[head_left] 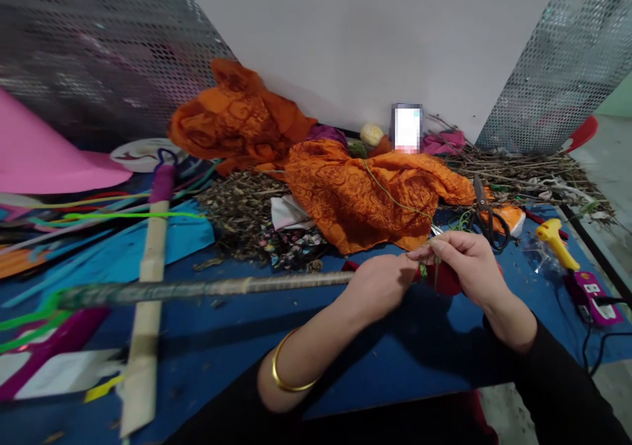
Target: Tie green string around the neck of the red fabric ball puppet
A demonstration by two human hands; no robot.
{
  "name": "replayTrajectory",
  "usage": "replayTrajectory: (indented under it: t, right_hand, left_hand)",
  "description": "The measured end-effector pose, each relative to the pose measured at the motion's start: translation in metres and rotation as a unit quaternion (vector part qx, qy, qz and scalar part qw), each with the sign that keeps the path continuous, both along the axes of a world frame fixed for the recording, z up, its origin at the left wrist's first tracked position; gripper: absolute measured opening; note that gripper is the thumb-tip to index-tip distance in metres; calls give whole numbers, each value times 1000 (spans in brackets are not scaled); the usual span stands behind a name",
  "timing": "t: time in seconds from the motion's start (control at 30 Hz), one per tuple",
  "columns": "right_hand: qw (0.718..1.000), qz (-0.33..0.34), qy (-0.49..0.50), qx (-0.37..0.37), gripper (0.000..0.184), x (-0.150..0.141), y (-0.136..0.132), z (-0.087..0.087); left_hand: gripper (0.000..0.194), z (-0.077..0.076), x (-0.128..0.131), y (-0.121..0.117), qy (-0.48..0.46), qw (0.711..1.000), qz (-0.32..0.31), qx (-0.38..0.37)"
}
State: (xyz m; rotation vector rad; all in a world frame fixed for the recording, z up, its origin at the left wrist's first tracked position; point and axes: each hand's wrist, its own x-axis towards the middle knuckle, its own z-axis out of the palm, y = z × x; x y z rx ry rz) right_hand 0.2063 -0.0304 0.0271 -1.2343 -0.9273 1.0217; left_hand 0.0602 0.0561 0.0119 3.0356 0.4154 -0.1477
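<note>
My left hand [380, 287] is closed around the right end of a long wrapped stick [276, 283], which stretches left across the table. Red material [447, 279] shows at that end, beneath and between my hands. My right hand [469, 267] pinches green yarn [395, 198] close to my left fingertips, and a short strand hangs below. From there the yarn runs back over a patterned orange cloth [363, 188]. Black-handled scissors [488, 218] lie just beyond my right hand. My fingers partly hide the spot where yarn and red material meet.
Under the stick's left part lies a pale wooden piece [148, 300]. Dried plant bits [237, 211] are heaped behind. At right are a yellow glue gun [557, 242] and a purple power strip [592, 297] with cables. A lit phone [407, 129] stands against the white board [370, 50].
</note>
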Motion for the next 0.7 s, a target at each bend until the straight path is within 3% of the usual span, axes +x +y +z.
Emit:
replayTrajectory:
  t: [0.23, 0.37, 0.7]
  right_hand:
    - [992, -92, 74, -40, 27, 8, 10, 1]
    - [990, -115, 66, -48, 30, 12, 13, 0]
    - [990, -119, 53, -54, 30, 17, 15, -6]
  left_hand:
    - [13, -5, -1, -3, -119, 975, -88, 164]
    - [13, -8, 0, -5, -163, 957, -96, 222]
    - [19, -11, 0, -2, -194, 938, -155, 241]
